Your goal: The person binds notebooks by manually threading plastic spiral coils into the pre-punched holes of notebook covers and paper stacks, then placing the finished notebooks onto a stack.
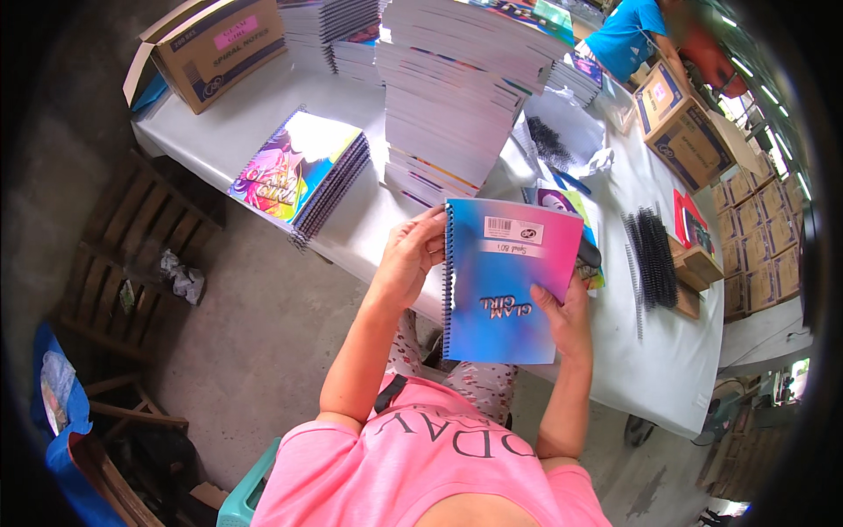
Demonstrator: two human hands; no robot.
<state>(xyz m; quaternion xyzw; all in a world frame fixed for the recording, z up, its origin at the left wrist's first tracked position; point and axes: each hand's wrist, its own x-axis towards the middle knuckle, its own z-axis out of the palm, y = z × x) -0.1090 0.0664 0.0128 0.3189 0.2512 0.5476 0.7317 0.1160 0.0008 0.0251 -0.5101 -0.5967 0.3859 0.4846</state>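
Observation:
A spiral notebook (509,281) with a blue and pink cover is held over the table's near edge, its printing upside down to me. A black coil runs down its left side. At the coil's upper end my left hand (411,255) is closed, fingertips pinched on the corner. My right hand (568,321) grips the right edge, thumb on the cover and fingers behind. Beyond my left hand lies a stack of bound notebooks (303,171) with colourful covers. A dark rounded object (588,254), partly hidden, shows beside the right edge.
A tall stack of unbound paper blocks (448,105) rises ahead. Loose black coils (652,263) lie at the right by a wooden block (696,263). Cardboard boxes (224,51) stand at the far left and far right (685,123). A person in a blue shirt (625,39) works beyond.

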